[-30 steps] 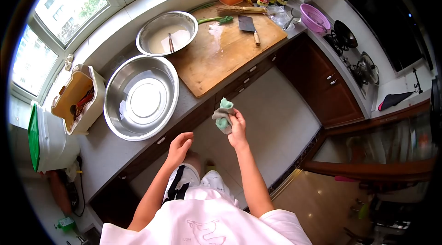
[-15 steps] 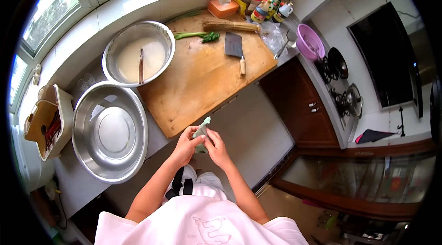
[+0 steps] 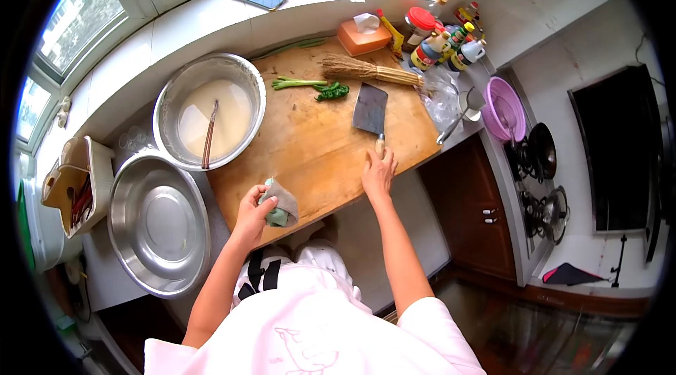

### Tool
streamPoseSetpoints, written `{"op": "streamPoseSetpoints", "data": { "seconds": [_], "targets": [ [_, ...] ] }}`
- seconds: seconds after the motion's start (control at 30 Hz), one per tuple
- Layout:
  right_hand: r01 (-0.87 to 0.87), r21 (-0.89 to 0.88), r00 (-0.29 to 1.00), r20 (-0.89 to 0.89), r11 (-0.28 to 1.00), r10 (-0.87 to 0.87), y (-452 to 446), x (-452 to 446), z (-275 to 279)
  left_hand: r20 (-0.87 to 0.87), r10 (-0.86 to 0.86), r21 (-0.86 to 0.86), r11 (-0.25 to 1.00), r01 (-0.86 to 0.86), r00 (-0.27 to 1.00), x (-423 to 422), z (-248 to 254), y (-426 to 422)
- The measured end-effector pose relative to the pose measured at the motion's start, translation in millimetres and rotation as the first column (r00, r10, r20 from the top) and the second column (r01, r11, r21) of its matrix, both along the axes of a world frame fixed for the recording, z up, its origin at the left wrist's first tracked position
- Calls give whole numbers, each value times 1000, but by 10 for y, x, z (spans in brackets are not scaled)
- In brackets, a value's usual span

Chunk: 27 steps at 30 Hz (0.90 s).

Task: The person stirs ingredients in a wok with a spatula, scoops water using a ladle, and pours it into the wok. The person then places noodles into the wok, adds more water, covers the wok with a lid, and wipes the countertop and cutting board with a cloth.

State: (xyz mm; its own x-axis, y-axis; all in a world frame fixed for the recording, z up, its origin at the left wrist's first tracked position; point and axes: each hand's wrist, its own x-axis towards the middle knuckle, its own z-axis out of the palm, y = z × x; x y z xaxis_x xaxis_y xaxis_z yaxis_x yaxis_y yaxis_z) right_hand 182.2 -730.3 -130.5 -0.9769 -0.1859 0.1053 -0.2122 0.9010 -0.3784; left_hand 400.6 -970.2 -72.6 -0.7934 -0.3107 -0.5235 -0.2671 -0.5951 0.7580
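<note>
My left hand (image 3: 255, 210) holds a crumpled grey and green cloth (image 3: 283, 206) over the front left edge of the wooden board (image 3: 310, 164). At the cleaver's wooden handle is my right hand (image 3: 379, 169), its fingers at the handle's end; whether they grip it is hard to tell. The cleaver (image 3: 370, 107) lies flat on the board, blade toward the back. Green leafy stalks (image 3: 331, 90) and a straw whisk (image 3: 366, 69) lie behind and to the left of it.
A metal bowl (image 3: 236, 104) of pale batter with chopsticks overlaps the board's left side. An empty steel basin (image 3: 160, 262) stands in front of it. Bottles (image 3: 429, 51), a tissue box (image 3: 362, 37) and a pink basket (image 3: 502, 104) are at the back and right.
My hands have moved apart. The cloth, between both hands before, is now in my left hand alone, over the board. My right hand has reached forward and right to the cleaver's handle.
</note>
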Motion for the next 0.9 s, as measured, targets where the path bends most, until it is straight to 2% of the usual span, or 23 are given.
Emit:
{"op": "streamPoseSetpoints", "data": {
  "seconds": [0.13, 0.2, 0.23, 0.33, 0.37, 0.4, 0.43, 0.47, 0.5, 0.53, 0.6, 0.63, 0.7, 0.8, 0.83, 0.9],
  "targets": [
    [-26, 33, 1000, 18, 999, 26, 357, -523, -210, -2, 125, -3, 992, -125, 992, -334, 74, 80],
    [0, 82, 998, -58, 997, 5, 631, -922, -287, 3, 143, -10, 990, -143, 990, -588, 123, 114],
    [28, 146, 992, -128, 989, -10, 680, -1052, -142, 11, 136, -21, 990, -136, 991, -736, 142, 160],
    [-105, 66, 965, -234, 992, 117, 637, -1196, 271, 8, 133, -24, 991, -133, 991, -1165, 70, 383],
    [-250, -22, 961, -123, 968, 246, 545, -1148, 434, -4, 137, -20, 990, -137, 991, -1313, 39, 476],
    [-312, -236, 938, 76, 920, 337, 420, -1036, 487, -8, 113, -13, 993, -113, 994, -1452, 49, 579],
    [-313, -447, 857, 247, 838, 451, 282, -882, 509, -15, 92, -5, 996, -92, 996, -1585, 68, 687],
    [-176, -684, 725, 397, 708, 563, 133, -694, 535, -23, 75, 2, 997, -75, 997, -1686, 72, 765],
    [34, -834, 547, 477, 551, 688, 4, -541, 525, 18, 46, 62, 997, -47, 999, -1744, 30, 814],
    [34, -845, 504, 476, 534, 721, -67, -487, 424, 27, 64, -31, 998, -63, 998, -1801, 40, 849],
    [81, -783, 509, 565, 617, 650, -168, -599, 183, 56, 108, -215, 972, -94, 993, -1831, 143, 900],
    [-55, -696, 620, 538, 716, 571, -218, -711, 196, 62, 153, -232, 963, -135, 986, -1816, 243, 865],
    [-271, -430, 815, 374, 861, 443, -335, -1003, 213, 104, 257, -424, 885, -191, 961, -1609, 105, 748],
    [-412, -148, 907, 29, 899, 420, -587, -1133, -88, 185, 427, -674, 710, -201, 885, -1027, -161, 645],
    [-426, -222, 894, 48, 877, 446, -658, -1091, -276, 254, 466, -745, 654, -136, 847, -821, -184, 647],
    [-487, -250, 864, 1, 837, 504, -825, -983, -331, 359, 530, -849, 527, 33, 768, -407, -206, 712]
  ]
}}
